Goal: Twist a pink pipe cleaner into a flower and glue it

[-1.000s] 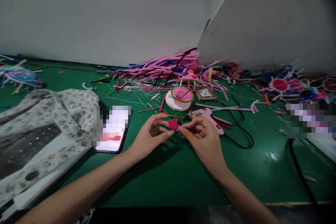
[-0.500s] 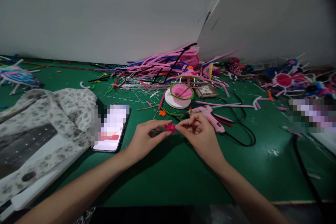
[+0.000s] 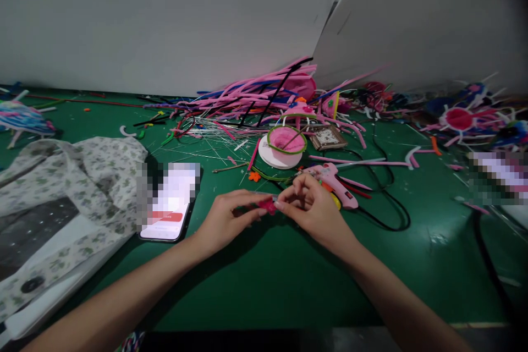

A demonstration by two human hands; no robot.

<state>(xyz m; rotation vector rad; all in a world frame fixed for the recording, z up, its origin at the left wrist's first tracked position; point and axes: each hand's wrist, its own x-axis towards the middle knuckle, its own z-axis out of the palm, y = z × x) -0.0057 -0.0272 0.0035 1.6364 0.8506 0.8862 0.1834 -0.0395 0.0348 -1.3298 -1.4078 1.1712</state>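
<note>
A small dark-pink flower-shaped piece (image 3: 268,205) is held in front of me, a little above the green table (image 3: 264,286). My left hand (image 3: 229,217) pinches it from the left between thumb and fingers. On the other side, my right hand (image 3: 311,209) has its thumb and forefinger closed at the piece's right edge, the other fingers curled. Just behind the right hand lies a pink glue gun (image 3: 346,196), partly covered by the fingers. An orange flower (image 3: 254,176) rests on the table beyond the pink piece.
Left of my hands are a lit phone (image 3: 167,220) and a floral cloth (image 3: 111,170). Behind them, a pink cup shape with green rim (image 3: 284,139) sits on a white disc (image 3: 268,158). Pink pipe cleaners (image 3: 247,91) pile against the wall; a black cord (image 3: 396,229) curls at right.
Both hands stay on the pink flower piece, which has turned and dipped slightly. The view has shifted a little, and more of the glue gun shows behind my right hand.
</note>
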